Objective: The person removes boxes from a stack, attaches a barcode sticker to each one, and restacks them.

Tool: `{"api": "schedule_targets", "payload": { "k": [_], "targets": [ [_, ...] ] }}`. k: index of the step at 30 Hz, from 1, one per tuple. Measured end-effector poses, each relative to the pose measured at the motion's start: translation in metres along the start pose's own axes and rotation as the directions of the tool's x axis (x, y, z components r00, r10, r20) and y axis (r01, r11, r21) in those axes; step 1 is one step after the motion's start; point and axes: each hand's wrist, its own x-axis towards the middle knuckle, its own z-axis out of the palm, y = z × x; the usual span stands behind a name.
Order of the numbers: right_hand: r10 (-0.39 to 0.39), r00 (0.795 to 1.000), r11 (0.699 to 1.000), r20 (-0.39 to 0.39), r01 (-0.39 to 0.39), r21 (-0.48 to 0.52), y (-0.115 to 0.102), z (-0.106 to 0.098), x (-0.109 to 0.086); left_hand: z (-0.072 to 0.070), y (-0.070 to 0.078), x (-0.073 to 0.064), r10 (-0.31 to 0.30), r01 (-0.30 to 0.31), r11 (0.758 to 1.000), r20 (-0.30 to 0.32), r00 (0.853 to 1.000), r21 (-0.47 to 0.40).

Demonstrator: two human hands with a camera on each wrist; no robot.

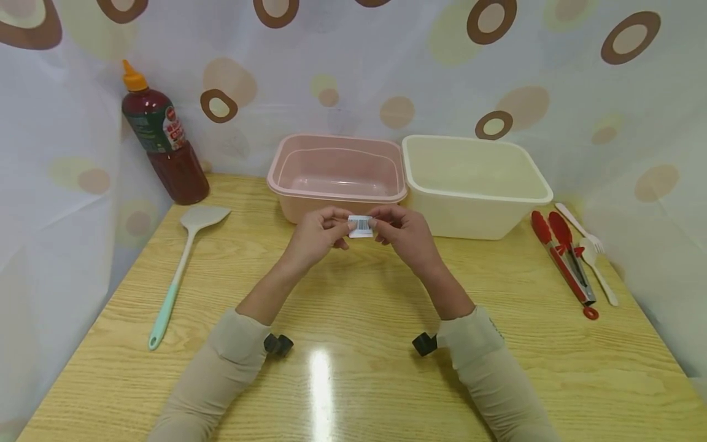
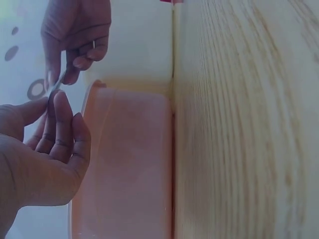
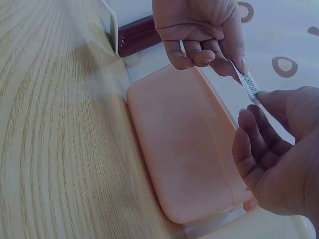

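Note:
A small white barcode label (image 1: 361, 225) is stretched between both hands, just in front of the pink basin (image 1: 342, 201). My left hand (image 1: 319, 236) pinches its left edge between thumb and fingers. At the opposite edge, the thumb and fingers of my right hand (image 1: 405, 236) pinch it too. In the right wrist view the label (image 3: 248, 85) shows its printed bars, held at a slant. From the left wrist the label (image 2: 57, 83) appears nearly edge-on, its print hidden. Both hands are raised above the table.
A cream basin (image 1: 469, 215) adjoins the pink one. To the left stand a red sauce bottle (image 1: 179, 169) and a spatula (image 1: 185, 258) lying flat. Red-tipped tongs (image 1: 566, 267), a white fork (image 1: 580, 227) and a white spoon (image 1: 599, 273) lie on the right of the wooden table (image 1: 364, 294).

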Motion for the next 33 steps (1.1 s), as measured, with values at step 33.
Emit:
{"api": "schedule_targets", "payload": {
  "k": [33],
  "targets": [
    [0.055,0.998,0.997,-0.040,-0.053,0.051,-0.0005,0.0008,0.0006,-0.0060,-0.0027,0.0007,-0.010,0.008,1.000,0.103,0.995,0.021]
  ]
}}
